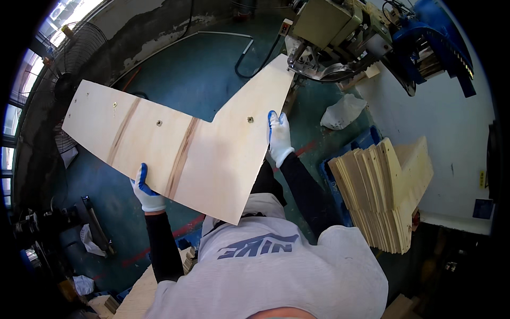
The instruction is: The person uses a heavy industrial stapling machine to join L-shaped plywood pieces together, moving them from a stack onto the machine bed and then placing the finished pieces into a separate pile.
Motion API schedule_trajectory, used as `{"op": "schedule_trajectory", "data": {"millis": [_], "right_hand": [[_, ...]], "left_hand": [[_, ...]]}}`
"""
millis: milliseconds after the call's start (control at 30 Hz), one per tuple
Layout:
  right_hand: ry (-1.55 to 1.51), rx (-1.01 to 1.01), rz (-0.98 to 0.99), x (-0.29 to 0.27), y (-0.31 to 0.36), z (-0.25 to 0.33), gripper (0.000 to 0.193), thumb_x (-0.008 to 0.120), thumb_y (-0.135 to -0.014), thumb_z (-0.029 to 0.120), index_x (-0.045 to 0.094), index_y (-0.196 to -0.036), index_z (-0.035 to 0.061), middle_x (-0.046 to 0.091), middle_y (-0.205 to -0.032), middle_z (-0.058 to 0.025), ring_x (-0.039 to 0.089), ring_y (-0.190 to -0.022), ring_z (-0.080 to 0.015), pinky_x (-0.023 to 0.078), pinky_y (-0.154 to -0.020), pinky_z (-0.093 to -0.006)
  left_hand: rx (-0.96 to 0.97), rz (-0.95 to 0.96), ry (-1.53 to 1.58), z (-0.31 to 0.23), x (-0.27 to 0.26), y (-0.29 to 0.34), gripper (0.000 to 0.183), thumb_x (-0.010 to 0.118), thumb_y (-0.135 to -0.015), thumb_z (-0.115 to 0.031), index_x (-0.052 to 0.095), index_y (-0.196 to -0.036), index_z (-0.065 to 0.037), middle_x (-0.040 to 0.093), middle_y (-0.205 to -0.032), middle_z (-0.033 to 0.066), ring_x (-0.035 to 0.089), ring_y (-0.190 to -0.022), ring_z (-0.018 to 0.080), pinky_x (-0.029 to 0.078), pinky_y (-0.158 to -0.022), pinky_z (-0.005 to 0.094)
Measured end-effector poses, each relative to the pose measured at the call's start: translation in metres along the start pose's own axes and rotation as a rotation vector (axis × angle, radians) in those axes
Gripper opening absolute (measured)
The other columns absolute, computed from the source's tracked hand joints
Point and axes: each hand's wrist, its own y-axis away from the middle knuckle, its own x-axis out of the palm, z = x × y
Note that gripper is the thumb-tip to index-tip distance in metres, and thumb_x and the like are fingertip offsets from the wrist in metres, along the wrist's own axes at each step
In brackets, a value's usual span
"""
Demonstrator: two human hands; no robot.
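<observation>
The left hand [146, 190], in a white and blue glove, pinches the near edge of a big bent plywood board [212, 154], thumb on top. The gloved right hand [279, 139] grips its right edge. The board is up over the green floor [180, 64]. Cut plywood sheets [372, 196] stand stacked at right. The board's far tip is by a metal machine [329, 26].

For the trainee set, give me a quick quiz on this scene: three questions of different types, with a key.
1. True or false: the left hand and the right hand hold the same wooden panel.
2. Where is the stack of cut boards?
A) To the person's left
B) To the person's right
C) On top of the panel
3. Fill in: the gloves are white and ____.

Key: 1. True; 2. B; 3. blue.
</observation>
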Motion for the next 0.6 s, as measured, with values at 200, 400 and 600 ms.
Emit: {"op": "schedule_trajectory", "data": {"millis": [200,400,600], "right_hand": [[-0.145,-0.046,-0.052,0.002,0.006,-0.003,0.023,0.05,-0.106,0.02,0.054,-0.119,0.001,0.062,-0.112,-0.0069,0.058,-0.098,-0.013,0.047,-0.09,-0.0284],[-0.149,0.021,0.054,-0.004,0.025,0.034,0.03,0.052,-0.106,0.023,0.053,-0.125,-0.0003,0.062,-0.12,-0.008,0.062,-0.106,-0.0148,0.05,-0.094,-0.0295],[-0.128,0.052,0.16,-0.01,0.092,0.005,0.041,0.053,-0.105,0.028,0.048,-0.132,-0.0026,0.058,-0.126,-0.0133,0.055,-0.113,-0.0184,0.044,-0.099,-0.0312]], "left_hand": [[0.124,0.009,-0.102,0.018,-0.007,-0.004,0.031,0.06,-0.1,-0.011,0.056,-0.124,0.008,0.061,-0.119,0.0137,0.062,-0.114,0.022,0.053,-0.097,0.0346],[0.102,-0.004,-0.092,0.02,-0.028,0.036,0.038,0.061,-0.098,-0.013,0.053,-0.13,0.006,0.061,-0.128,0.0166,0.064,-0.114,0.0234,0.054,-0.097,0.0356],[-0.23,-0.049,0.181,-0.03,-0.051,0.101,0.039,0.058,-0.099,-0.021,0.059,-0.124,0.009,0.069,-0.116,0.0185,0.07,-0.103,0.0269,0.057,-0.094,0.0381]]}}
